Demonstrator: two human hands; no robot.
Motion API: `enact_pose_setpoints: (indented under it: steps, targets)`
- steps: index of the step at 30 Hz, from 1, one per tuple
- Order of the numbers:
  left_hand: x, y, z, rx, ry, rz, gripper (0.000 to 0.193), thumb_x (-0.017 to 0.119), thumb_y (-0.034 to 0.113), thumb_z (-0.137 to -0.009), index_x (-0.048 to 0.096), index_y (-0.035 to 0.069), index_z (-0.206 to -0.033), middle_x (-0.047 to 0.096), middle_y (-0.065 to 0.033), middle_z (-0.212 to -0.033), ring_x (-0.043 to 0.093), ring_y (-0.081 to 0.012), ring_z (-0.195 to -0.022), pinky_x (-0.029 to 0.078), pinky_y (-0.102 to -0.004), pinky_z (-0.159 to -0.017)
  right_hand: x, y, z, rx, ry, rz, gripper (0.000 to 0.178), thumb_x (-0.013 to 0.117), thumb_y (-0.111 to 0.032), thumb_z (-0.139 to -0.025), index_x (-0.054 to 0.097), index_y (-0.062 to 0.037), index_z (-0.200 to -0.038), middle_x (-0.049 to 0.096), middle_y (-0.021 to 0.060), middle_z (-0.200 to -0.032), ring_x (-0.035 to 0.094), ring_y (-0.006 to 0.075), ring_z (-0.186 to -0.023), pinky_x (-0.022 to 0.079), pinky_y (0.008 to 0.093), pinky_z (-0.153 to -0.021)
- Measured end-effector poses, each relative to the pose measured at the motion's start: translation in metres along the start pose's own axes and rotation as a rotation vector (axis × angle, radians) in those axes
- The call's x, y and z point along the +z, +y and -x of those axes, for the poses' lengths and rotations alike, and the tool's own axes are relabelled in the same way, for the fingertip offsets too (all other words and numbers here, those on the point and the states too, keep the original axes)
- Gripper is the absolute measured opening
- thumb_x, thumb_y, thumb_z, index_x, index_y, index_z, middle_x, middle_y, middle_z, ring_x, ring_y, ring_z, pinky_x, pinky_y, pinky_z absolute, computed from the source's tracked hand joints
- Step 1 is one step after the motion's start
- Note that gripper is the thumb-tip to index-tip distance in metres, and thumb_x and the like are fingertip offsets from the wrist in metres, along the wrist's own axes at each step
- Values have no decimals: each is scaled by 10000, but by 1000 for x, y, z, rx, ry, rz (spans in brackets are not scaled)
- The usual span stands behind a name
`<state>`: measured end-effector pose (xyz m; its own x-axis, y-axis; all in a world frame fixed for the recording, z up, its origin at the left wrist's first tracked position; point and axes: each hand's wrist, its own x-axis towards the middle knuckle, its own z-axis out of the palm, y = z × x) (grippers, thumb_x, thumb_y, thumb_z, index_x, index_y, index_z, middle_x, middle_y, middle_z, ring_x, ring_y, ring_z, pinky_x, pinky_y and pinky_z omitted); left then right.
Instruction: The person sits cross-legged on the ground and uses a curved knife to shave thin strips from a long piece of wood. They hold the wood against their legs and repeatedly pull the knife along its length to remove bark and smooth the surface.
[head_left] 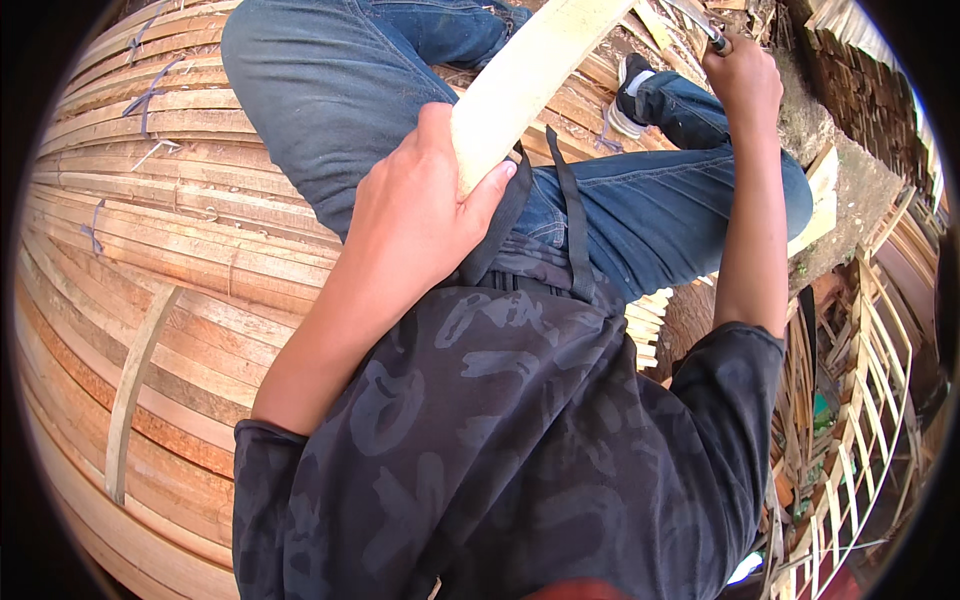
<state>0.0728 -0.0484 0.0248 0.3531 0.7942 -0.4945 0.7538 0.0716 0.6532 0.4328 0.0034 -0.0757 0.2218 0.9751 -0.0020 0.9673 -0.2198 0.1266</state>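
My left hand (422, 205) is closed around the near end of a pale, flat wooden board (535, 75). Its thumb lies along the right edge, and the board slants up and away until the top of the picture cuts it off. Over at the upper right, my right hand (742, 85) grips a tool with a dark handle (720, 43) and a bright metal collar. Metal runs from the handle up and left toward the board's far part. The tool's working end is cut off by the picture edge, so its exact kind does not show.
I sit with bent legs in blue jeans (300, 95) over the work. Bundled wooden strips (180, 215), some tied with blue string, cover the left side. A wooden lath frame (865, 420) stands at the right, near scrap wood. Stacked timber (870, 75) rises at the upper right.
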Motion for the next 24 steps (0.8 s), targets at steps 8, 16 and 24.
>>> enact_pose_setpoints:
  steps: [8,16,24]
  targets:
    - [-9,-11,-10,-115,-20,-68,441,662,289,-891,477,-54,-1098,647,-329,-912,656,-479,-864,517,-513,-756,-39,-99,49,-184,-207,-294,219,637,-227,-802,693,-21,-755,667,226,-706,682,396,-686,562,468,-647]
    - [-3,-15,-2,-119,-33,-37,452,675,291,-882,474,-49,-1103,643,-328,-905,648,-484,-866,508,-517,-762,-54,-111,60,-215,-331,-287,285,716,-304,-793,680,-23,-767,658,211,-684,668,389,-676,545,465,-623]
    - [0,-4,5,-19,-58,-5,425,688,267,-891,478,-19,-1125,649,-299,-923,659,-448,-870,508,-465,-741,16,-15,6,-55,20,-91,294,640,-282,-859,694,-13,-753,679,204,-721,689,376,-707,552,482,-639]
